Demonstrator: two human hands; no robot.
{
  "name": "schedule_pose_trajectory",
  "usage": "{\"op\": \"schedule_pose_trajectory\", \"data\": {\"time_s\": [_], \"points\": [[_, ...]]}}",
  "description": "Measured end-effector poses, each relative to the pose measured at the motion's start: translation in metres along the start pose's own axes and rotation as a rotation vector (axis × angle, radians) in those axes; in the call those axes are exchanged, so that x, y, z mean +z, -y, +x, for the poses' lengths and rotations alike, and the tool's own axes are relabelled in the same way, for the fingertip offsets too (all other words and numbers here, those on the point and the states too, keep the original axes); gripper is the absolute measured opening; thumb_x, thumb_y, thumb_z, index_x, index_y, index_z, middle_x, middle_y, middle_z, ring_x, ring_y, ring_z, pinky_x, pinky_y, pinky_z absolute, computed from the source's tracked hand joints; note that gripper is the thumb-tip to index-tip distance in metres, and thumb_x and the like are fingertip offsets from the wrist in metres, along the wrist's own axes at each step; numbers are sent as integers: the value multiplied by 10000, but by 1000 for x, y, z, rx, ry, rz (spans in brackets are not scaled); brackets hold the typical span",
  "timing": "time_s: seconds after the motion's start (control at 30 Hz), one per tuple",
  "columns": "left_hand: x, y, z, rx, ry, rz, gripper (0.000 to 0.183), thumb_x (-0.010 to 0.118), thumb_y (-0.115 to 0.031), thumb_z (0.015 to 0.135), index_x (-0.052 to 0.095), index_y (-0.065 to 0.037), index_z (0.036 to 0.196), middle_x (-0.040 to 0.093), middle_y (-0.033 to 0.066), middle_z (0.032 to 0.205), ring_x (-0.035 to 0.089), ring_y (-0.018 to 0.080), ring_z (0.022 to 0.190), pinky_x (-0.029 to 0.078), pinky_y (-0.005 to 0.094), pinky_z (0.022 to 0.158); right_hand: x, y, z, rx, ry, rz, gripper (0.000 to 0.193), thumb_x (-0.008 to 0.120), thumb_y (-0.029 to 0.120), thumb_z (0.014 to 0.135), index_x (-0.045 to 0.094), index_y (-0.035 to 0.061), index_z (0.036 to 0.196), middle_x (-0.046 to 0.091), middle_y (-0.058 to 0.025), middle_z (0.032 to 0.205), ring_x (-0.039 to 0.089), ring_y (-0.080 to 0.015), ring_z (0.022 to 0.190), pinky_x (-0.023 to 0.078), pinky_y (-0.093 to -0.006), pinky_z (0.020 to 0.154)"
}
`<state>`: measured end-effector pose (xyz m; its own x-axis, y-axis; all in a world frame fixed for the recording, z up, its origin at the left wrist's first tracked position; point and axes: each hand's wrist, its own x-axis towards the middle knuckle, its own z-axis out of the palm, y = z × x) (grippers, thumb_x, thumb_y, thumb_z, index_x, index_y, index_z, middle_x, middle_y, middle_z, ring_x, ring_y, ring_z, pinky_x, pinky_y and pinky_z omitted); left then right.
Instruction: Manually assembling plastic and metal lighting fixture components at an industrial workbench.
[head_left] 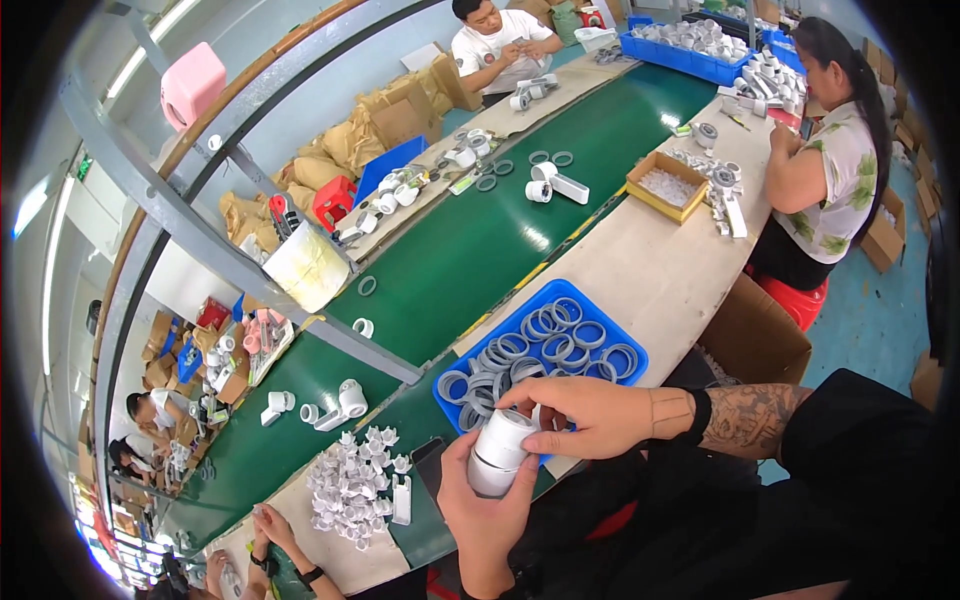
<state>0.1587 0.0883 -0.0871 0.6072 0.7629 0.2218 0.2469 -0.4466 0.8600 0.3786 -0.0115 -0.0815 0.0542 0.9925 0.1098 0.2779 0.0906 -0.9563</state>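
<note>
A white plastic cylinder (497, 458), in two stacked sections, is held upright in front of me. My left hand (482, 520) wraps its lower part, thumb on one side and fingers on the other. From the right, my right hand (590, 415) grips the upper end between thumb and fingers; a wristband circles that wrist. What lies under the right fingers is partly hidden. Just beyond both hands sits a blue tray (604, 306) of grey rings (562, 347). To the left of my left hand is a pile of small white plastic pieces (355, 485).
A green conveyor belt (450, 270) runs diagonally past the bench, carrying white assemblies (556, 185) and loose rings. A grey metal post (365, 348) slants over it. Co-workers sit at the far side, right and lower left. A yellow box (668, 188) stands farther along the bench.
</note>
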Motion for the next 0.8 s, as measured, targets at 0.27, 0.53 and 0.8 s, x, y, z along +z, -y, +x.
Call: {"op": "schedule_pose_trajectory", "data": {"time_s": [0.27,0.53,0.8], "points": [[1,3,5,196,6,125,744,1017,-222,828,687,90,1417,776,222,1134,797,354,995,624,447,877,-11,5,4,-41,74,-104,557,766,299,1073,562,38,1521,718,-187,1180,764,-292,990,622,-440,882],[5,-8,5,184,-26,234,751,1021,-206,787,701,68,1409,778,227,1140,801,387,997,629,457,853,-10,10,1,14,65,-102,545,774,288,1057,559,33,1488,715,-190,1161,746,-329,1074,616,-453,914],[3,-3,3,58,44,172,650,1011,-212,771,736,57,1294,794,213,1108,799,355,1001,620,458,867,-5,1,3,-71,90,-91,533,734,356,1087,547,38,1471,706,-192,1137,736,-347,1029,594,-468,898]]}}
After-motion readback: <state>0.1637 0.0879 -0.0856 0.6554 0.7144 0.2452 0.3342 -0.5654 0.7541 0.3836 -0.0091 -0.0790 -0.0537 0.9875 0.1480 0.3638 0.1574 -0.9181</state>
